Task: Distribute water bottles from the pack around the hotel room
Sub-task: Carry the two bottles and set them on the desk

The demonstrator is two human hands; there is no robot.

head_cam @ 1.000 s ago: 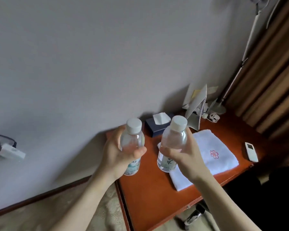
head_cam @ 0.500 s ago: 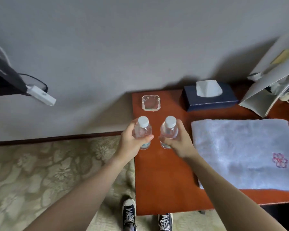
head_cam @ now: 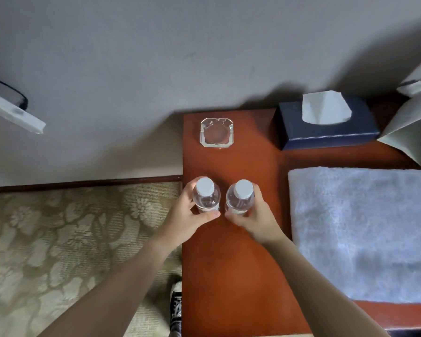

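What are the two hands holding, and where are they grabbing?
The left hand grips the left water bottle around its body. The right hand grips the right water bottle the same way.

head cam | worn high, looks steeply down and forward | desk (head_cam: pixel 233 276) top seen almost from above, close | wall (head_cam: pixel 156 57) ahead fills the upper frame | single view, nothing shared

Bottle bases hidden: left bottle (head_cam: pixel 206 195) behind left hand (head_cam: pixel 187 218), right bottle (head_cam: pixel 240 198) behind right hand (head_cam: pixel 255 220); labels too blurred to read. Towel (head_cam: pixel 365 229) cut off at right edge. White folder (head_cam: pixel 413 127) far right only partly in frame. Shoe (head_cam: pixel 176 310) mostly hidden by desk (head_cam: pixel 229 276).
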